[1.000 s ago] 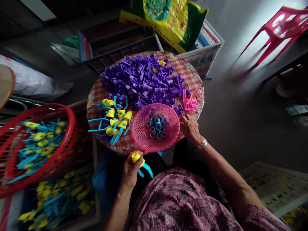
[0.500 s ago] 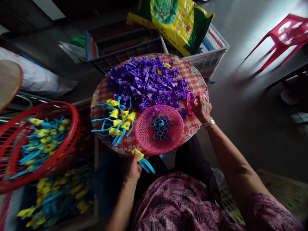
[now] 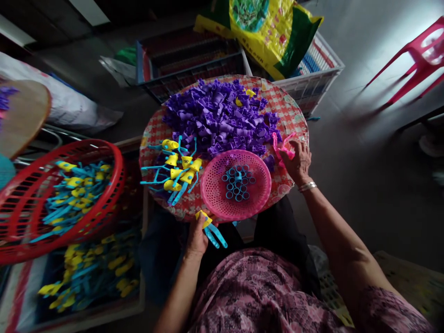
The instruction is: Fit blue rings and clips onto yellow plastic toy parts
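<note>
My left hand [image 3: 197, 237] is closed round a yellow-and-blue plastic piece [image 3: 211, 227] at the near edge of the round checked tray [image 3: 294, 120]. My right hand [image 3: 298, 162] is at the tray's right side, fingers pinched on a pink plastic piece [image 3: 282, 147]. Between the hands sits a pink mesh bowl [image 3: 215, 194] holding several blue rings [image 3: 237, 181]. A heap of purple parts [image 3: 222, 118] fills the far half of the tray. Several assembled yellow-and-blue pieces [image 3: 175, 173] lie on its left part.
A red basket [image 3: 114, 162] with yellow-and-blue pieces stands at the left, above a box [image 3: 86, 277] of more. Behind the tray are a dark crate [image 3: 187, 60], a white crate [image 3: 319, 64] and a yellow-green sack [image 3: 270, 32]. A pink chair [image 3: 419, 51] stands far right.
My right hand moved from the bowl's right edge up to the pink pieces and took hold of one. My left hand stayed at the tray's near edge with its piece.
</note>
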Motion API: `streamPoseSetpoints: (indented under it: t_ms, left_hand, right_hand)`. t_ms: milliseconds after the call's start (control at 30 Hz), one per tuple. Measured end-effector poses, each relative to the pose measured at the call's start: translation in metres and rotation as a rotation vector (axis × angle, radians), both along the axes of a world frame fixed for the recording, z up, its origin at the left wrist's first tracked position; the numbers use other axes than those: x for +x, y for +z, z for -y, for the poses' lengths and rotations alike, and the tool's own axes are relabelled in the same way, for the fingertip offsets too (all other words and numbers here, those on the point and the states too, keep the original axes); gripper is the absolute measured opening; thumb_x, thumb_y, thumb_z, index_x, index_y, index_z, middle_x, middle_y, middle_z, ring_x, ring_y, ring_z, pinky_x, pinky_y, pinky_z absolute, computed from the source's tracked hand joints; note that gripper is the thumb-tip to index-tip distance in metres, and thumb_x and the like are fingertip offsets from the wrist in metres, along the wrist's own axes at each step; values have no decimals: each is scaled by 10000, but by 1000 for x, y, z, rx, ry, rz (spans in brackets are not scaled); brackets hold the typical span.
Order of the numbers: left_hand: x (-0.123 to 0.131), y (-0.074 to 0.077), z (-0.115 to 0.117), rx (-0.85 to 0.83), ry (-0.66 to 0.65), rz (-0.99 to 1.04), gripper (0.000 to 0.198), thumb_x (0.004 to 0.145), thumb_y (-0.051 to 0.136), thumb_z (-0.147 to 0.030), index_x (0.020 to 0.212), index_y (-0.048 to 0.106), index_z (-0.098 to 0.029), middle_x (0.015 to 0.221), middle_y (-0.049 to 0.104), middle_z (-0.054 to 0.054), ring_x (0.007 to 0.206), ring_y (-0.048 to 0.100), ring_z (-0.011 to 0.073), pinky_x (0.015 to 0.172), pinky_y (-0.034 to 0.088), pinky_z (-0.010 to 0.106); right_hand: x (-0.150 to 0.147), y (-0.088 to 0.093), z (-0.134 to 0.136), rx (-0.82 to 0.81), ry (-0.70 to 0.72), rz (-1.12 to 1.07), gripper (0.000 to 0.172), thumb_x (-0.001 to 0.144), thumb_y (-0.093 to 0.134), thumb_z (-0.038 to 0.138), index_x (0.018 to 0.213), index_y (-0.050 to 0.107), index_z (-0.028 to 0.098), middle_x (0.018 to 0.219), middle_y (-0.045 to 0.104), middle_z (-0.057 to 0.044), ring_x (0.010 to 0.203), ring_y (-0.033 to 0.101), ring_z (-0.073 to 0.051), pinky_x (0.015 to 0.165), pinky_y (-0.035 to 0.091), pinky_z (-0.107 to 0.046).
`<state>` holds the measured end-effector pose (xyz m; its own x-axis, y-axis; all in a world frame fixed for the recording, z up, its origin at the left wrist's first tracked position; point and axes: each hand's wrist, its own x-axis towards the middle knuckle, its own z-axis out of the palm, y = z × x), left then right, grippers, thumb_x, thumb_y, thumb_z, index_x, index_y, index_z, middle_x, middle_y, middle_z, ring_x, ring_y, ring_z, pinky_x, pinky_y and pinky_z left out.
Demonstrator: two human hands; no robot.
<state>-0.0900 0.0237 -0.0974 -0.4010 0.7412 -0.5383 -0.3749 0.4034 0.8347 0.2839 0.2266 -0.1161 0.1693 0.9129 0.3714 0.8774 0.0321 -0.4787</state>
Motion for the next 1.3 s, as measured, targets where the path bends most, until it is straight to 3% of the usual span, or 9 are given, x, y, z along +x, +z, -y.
streamPoseSetpoints:
  t_ms: [133,333,433,533,633,767,900,1100,1300]
  left_hand:
    - [-1,-1,0,1,14,-17,732,545,992,-709,960,711,-176,852,744,-7,702,738,153,559,614,245]
    - [3,5,-4,-45,14,-27,769,495,990,-729,954,707,-181,839,740,-13,701,735,157,567,612,251]
    - [5,9,-6,-56,12,-27,772,486,981,-734,959,706,-190,851,746,-7,705,736,165,583,607,261]
    - [5,11,-3,-24,13,-92,733,503,969,-720,945,696,-203,817,720,-21,660,691,141,528,542,220]
    - [5,16,1,5,-17,-173,737,501,955,-737,936,690,-204,747,675,-38,578,592,105,442,422,178]
    - [8,32,5,30,-38,-171,759,449,977,-728,917,675,-213,743,679,-37,561,564,98,442,398,176]
    - [17,52,7,125,-76,-147,688,520,972,-715,900,669,-228,836,737,-2,589,601,126,455,408,209]
    - [36,66,6,282,-363,-145,541,651,959,-635,878,694,-222,839,802,62,749,761,250,757,607,364]
    - [38,55,3,155,-312,-207,564,713,910,-653,956,661,-209,890,848,67,611,776,227,460,415,223]
  right_hand:
    - [-9,-1,17,-53,86,163,502,1068,523,483,1510,627,268,1545,593,-150,1372,521,-367,1133,432,-556]
    - [-15,7,-35,-182,151,200,472,1080,497,443,1507,644,304,1519,620,-140,1293,540,-369,1096,449,-577]
    - [-21,23,-38,-129,127,153,480,1078,503,420,1517,626,267,1505,637,-148,1296,553,-362,1116,446,-581]
    - [-37,42,3,-35,104,8,434,1117,436,407,1451,654,235,1387,701,-145,1247,609,-327,1114,467,-548]
    - [-58,54,66,-78,275,-275,387,1113,487,454,1387,672,253,1263,728,-109,990,691,-233,939,573,-421]
    - [-83,51,128,-99,249,-512,324,1039,625,428,1315,715,283,1302,676,-110,1001,708,-229,772,618,-371]
    - [-86,47,155,-51,137,-632,318,999,582,288,1269,749,316,1235,651,-91,958,705,-210,682,615,-340]
    - [-32,68,176,12,-30,-581,443,910,576,223,1285,776,348,1233,641,-79,885,669,-196,725,612,-378]
    - [36,81,200,-34,-158,-444,471,816,583,211,1204,816,345,1188,676,-73,885,684,-218,644,563,-357]
